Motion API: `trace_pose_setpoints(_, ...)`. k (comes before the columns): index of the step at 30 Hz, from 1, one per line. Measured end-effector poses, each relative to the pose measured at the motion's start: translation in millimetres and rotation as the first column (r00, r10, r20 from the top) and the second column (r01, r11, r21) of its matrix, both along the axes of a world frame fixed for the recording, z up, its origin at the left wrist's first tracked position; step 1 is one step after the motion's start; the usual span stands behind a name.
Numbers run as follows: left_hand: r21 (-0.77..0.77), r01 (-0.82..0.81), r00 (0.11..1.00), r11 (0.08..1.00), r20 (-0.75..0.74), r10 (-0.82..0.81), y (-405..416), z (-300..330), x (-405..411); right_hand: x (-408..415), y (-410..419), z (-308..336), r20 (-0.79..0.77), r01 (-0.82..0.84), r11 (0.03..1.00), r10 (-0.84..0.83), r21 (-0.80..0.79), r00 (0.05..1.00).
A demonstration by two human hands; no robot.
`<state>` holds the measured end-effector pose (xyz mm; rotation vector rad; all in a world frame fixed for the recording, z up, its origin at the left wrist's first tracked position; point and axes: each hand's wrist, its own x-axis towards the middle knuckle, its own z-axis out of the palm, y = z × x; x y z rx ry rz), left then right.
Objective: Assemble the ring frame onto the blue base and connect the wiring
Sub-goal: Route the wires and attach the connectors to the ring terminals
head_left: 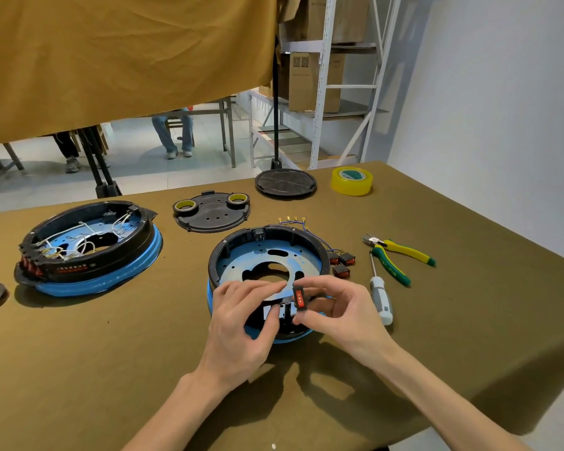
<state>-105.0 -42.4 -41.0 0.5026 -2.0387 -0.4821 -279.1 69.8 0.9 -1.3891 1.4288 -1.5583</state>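
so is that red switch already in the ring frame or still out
Still out. The right hand pinches the red switch above the ring frame's near wall, whose slots by the left hand look empty.
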Motion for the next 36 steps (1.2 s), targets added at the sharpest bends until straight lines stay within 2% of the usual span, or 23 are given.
trace_pose_setpoints(6,-0.046,0.07,0.997,0.996,-0.013,-0.07,5,4,-2,-2,2,-6,-0.005,-0.073,0.997,0.073,-0.011,0.997)
trace_pose_setpoints(14,-0.044,0.068,0.996,0.997,-0.05,-0.071,2,0,-2,-2,4,-6,-0.028,-0.098,0.995,0.097,-0.006,0.995)
trace_pose_setpoints(17,-0.024,0.067,0.994,0.997,-0.081,-0.069,3,-3,-3,-1,5,-5,-0.081,-0.088,0.996,0.088,0.012,0.993)
trace_pose_setpoints(22,-0.026,0.035,0.995,0.999,-0.093,-0.037,6,-4,-6,4,12,-8,-0.406,0.042,0.999,-0.026,0.03,0.913)
trace_pose_setpoints(26,-0.036,0.01,0.997,0.999,-0.08,-0.013,9,-2,-10,8,15,-6,-0.53,0.111,0.994,-0.099,-0.01,0.842)
trace_pose_setpoints(28,-0.038,-0.001,0.998,0.999,-0.069,-0.001,10,-2,-11,10,16,-6,-0.559,0.137,0.99,-0.134,-0.037,0.818)
trace_pose_setpoints(31,-0.073,-0.022,0.999,0.997,-0.036,0.02,10,-2,-11,11,15,-8,-0.568,0.268,0.959,-0.273,-0.094,0.777)
trace_pose_setpoints(36,-0.057,-0.105,0.988,0.993,0.105,0.11,11,2,-12,10,15,-11,-0.534,0.379,0.911,-0.404,-0.161,0.742)
